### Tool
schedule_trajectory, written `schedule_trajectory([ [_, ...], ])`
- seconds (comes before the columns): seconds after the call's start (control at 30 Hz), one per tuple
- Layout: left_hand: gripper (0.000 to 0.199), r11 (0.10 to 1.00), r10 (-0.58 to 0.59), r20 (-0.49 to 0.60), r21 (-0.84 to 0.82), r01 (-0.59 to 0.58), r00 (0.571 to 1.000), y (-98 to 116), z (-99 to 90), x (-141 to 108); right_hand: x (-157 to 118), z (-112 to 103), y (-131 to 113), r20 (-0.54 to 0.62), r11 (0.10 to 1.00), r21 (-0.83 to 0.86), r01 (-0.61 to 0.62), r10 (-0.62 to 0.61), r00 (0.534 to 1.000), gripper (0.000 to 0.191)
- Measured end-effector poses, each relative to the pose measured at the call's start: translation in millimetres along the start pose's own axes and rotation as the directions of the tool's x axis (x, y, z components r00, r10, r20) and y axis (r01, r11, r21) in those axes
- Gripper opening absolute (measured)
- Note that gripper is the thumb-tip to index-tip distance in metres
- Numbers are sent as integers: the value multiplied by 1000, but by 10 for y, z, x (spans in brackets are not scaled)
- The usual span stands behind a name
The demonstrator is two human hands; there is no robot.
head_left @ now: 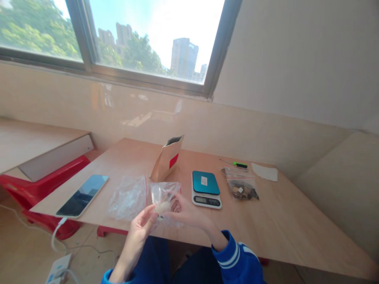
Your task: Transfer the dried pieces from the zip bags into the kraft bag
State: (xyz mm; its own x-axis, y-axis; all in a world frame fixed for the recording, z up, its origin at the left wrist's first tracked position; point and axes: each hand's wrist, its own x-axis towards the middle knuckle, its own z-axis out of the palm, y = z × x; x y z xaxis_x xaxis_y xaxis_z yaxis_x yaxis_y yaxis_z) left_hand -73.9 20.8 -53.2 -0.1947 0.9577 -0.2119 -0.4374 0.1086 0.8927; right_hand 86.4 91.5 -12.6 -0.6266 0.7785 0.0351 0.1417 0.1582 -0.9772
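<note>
Near the table's front edge, a clear plastic bag (158,192) with something pale and rounded inside is between my two hands. My left hand (143,223) pinches its lower left side. From the right, my right hand (185,211) closes its fingers on the same bag. Left of it lies a loose heap of clear plastic bags (127,199). Behind the held bag stands an open brown paper pouch (166,159) with a red label. A digital scale (206,183) with a blue-green plate sits to the right, nothing on it but a small white label.
A phone (83,196) with a cable lies at the table's left. Right of the scale are zip bags with brown pieces (241,188), a green-black screwdriver (240,165) and white paper (265,172). A red chair (53,181) stands left.
</note>
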Motion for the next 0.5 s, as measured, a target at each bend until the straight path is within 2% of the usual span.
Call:
schedule_trajectory([
  [0.17, 50, 1000, 19, -207, 21, -15, 978, -31, -33, 42, 79, 105, 166, -94, 988, 152, -13, 27, 995, 44],
  [0.27, 50, 1000, 23, -206, 23, -19, 978, -48, -31, 35, 115, 105, 239, -130, 979, 204, -27, 54, 990, 46],
  [0.4, 50, 996, -15, -172, -94, -1, 985, -53, -3, 29, 137, 64, 264, -209, 966, 255, -31, 86, 974, 47],
  [0.5, 44, 988, -27, -228, -157, -10, 973, -42, 1, 38, 134, -18, 198, -312, 954, 298, -12, 109, 944, 47],
])
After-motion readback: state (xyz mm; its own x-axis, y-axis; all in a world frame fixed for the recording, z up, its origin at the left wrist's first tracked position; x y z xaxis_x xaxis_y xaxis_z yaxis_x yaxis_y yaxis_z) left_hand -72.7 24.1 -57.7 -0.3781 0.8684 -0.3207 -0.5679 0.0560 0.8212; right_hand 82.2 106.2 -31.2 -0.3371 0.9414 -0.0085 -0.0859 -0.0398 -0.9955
